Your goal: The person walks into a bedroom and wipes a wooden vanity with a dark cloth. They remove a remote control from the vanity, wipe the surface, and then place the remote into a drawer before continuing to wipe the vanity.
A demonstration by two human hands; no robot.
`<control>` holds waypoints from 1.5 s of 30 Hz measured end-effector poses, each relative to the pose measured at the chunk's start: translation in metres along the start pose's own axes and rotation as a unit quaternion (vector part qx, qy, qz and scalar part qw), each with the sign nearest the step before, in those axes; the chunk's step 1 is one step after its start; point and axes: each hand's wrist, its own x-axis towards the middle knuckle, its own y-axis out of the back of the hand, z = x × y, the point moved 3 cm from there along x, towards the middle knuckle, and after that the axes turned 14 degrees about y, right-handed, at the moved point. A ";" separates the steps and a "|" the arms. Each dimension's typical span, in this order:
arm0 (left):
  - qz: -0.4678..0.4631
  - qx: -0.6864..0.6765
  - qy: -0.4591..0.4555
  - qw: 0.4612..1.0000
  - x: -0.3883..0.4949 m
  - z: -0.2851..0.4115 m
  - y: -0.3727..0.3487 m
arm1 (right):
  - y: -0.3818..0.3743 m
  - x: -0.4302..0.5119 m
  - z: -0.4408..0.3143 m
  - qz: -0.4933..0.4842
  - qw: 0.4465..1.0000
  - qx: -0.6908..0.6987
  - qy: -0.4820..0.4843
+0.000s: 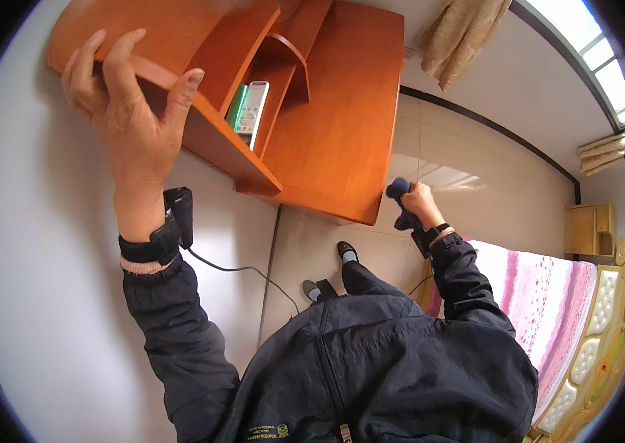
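My left hand [129, 105] is at the upper left, fingers apart, against the front edge of the top board of a reddish-brown wooden desk hutch [179, 33]; it holds nothing that I can see. My right hand [422, 200] grips a bunched dark blue cloth [398, 188] beside the right edge of the wooden desktop [323, 149]. In a compartment of the hutch a white remote control [253, 111] leans beside a green item [236, 108].
A bed with a pink and white striped cover [539, 299] and padded headboard [603, 304] stands at the right. Beyond it is a small wooden cabinet [589, 228]. Beige curtains [456, 41] hang near the window. A cable [235, 269] trails from my left wrist device.
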 end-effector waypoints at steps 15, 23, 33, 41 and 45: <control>-0.014 0.032 0.023 0.999 -0.003 -0.002 0.002 | -0.149 0.030 -0.129 -0.136 0.833 -0.222 0.489; -0.050 0.086 0.046 0.994 -0.004 0.004 0.001 | -0.170 0.120 -0.176 -0.178 0.773 -0.218 0.568; -0.079 0.113 0.063 0.988 0.003 0.008 0.004 | -0.180 0.161 -0.209 -0.106 0.792 -0.230 0.556; -0.081 0.125 0.094 0.984 0.000 0.010 0.007 | -0.153 0.200 -0.222 -0.020 0.886 -0.281 0.367; -0.073 0.109 0.078 0.988 0.000 0.010 0.004 | -0.152 0.208 -0.220 0.001 0.901 -0.267 0.343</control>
